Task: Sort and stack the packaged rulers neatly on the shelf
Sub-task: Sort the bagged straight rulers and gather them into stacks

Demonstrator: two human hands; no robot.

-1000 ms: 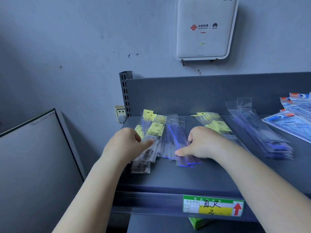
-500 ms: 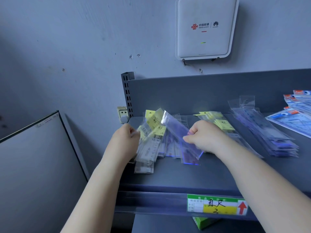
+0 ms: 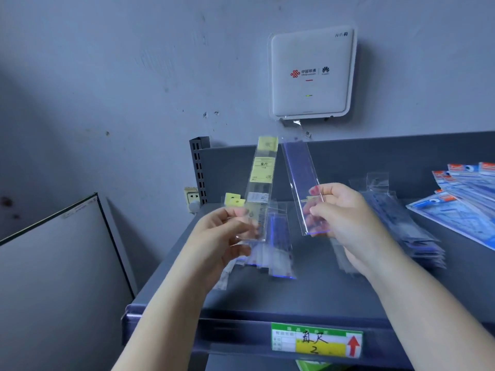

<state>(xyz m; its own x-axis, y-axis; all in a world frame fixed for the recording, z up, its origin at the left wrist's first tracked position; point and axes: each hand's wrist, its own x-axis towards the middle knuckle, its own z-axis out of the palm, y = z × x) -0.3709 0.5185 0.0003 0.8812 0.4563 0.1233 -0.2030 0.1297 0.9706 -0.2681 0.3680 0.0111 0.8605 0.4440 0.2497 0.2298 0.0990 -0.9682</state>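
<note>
Leftmost, a pale board (image 3: 51, 266) leans against the grey wall (image 3: 107, 76), with a socket (image 3: 193, 197) beside the slotted upright (image 3: 199, 167) of the shelf (image 3: 308, 298).

Next comes the left hand (image 3: 222, 236), its thumb and fingers pinched on the lower end of a yellow-labelled ruler packet (image 3: 261, 188). That packet stands nearly upright, long axis running up and slightly right from the fingers, label end at the top. Below it, a loose pile of packets (image 3: 278, 253) lies on the shelf, with their long axes running front to back.

The right hand (image 3: 345, 218) likewise grips the lower end of a blue-tinted ruler packet (image 3: 301, 178), which leans up and to the left, so the two tops nearly meet (whether they touch I cannot tell). Both packets are lifted clear of the shelf.

My judgement: this is the sorting step, one type in each hand. Each packet must be swung down, lengthwise front to back, onto its matching stack; the left hand is nearer the loose pile, the right nearer the neater clear stack (image 3: 407, 226) beyond it.

Farther right, blue-and-red carded packs (image 3: 460, 199) fan out. On the wall above hangs a white router (image 3: 310, 73), and a green-and-yellow price label (image 3: 316, 341) sits on the shelf's front edge. The slippery sleeves may slide apart.
</note>
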